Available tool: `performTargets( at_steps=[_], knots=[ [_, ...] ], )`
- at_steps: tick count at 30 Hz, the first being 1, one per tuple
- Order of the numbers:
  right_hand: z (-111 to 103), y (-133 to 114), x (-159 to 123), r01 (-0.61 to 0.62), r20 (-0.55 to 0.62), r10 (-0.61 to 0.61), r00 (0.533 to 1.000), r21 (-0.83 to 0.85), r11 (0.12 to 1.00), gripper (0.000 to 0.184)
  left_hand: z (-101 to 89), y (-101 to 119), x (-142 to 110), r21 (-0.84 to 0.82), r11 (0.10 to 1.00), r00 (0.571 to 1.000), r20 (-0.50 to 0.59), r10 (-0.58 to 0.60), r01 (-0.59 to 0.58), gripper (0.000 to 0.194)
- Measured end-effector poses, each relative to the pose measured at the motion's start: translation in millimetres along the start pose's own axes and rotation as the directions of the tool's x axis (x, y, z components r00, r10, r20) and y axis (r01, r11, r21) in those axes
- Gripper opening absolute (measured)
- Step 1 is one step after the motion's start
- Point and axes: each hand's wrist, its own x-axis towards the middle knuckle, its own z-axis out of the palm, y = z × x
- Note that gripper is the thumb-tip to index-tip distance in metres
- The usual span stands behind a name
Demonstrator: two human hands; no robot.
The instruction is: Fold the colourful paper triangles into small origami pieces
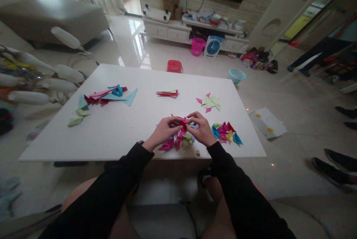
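Both my left hand [165, 131] and my right hand [200, 127] are closed on a red and pink folded paper piece [183, 121], pinched between the fingertips near the table's front edge. Its exact shape is partly hidden by the fingers. Right below the hands lies a pile of folded paper pieces [178, 141] in magenta, green and lilac. To the right of my right hand sits a cluster of folded papers [224, 132] in blue, magenta, yellow and red. Farther back are a green and pink folded paper group [209, 102] and a flat stack of folded strips [167, 93].
The white table [117, 135] also holds a heap of blue, pink and red folded papers [107, 95] and green ones [78, 117] at left. A red stool [174, 66] and a blue basket [236, 76] stand beyond it. People's feet [331, 170] show at right.
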Motion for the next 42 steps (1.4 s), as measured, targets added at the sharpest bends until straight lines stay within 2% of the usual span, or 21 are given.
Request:
performTargets(
  at_steps=[9, 13, 17, 29, 35, 42],
  knots=[
    [-0.9, 1.3, 0.0, -0.025, -0.027, 0.026, 0.999, 0.016, 1.0, 0.013, 0.9, 0.8, 0.1, -0.015, 1.0, 1.0, -0.001, -0.003, 0.003, 0.027],
    [1.1, -0.8, -0.4, -0.007, 0.011, 0.007, 1.0, 0.02, 1.0, 0.009, 2.5, 2.2, -0.9, 0.022, 1.0, 1.0, -0.001, 0.015, -0.015, 0.028],
    [1.5, -2.6, -0.4, 0.029, 0.032, -0.029, 0.999, 0.01, 1.0, 0.009, 2.9, 1.5, -1.0, 0.028, 1.0, 1.0, 0.003, 0.013, -0.013, 0.02],
    [-2.3, -3.6, -0.4, 0.026, 0.008, -0.026, 1.0, 0.001, 1.0, 0.009, 1.4, 1.8, -0.7, -0.002, 1.0, 1.0, -0.005, 0.011, -0.011, 0.019],
    [-0.2, -5.0, -1.1, 0.05, 0.035, -0.049, 0.998, -0.03, 0.998, 0.011, 1.5, 6.8, -2.0, 0.056, 0.998, 1.0, 0.001, 0.009, -0.009, 0.019],
    [3.2, -0.8, -2.0, 0.078, 0.016, -0.077, 0.997, -0.053, 0.996, 0.01, 3.0, 7.2, -2.2, 0.077, 0.997, 1.0, -0.002, 0.016, -0.015, 0.019]
  ],
)
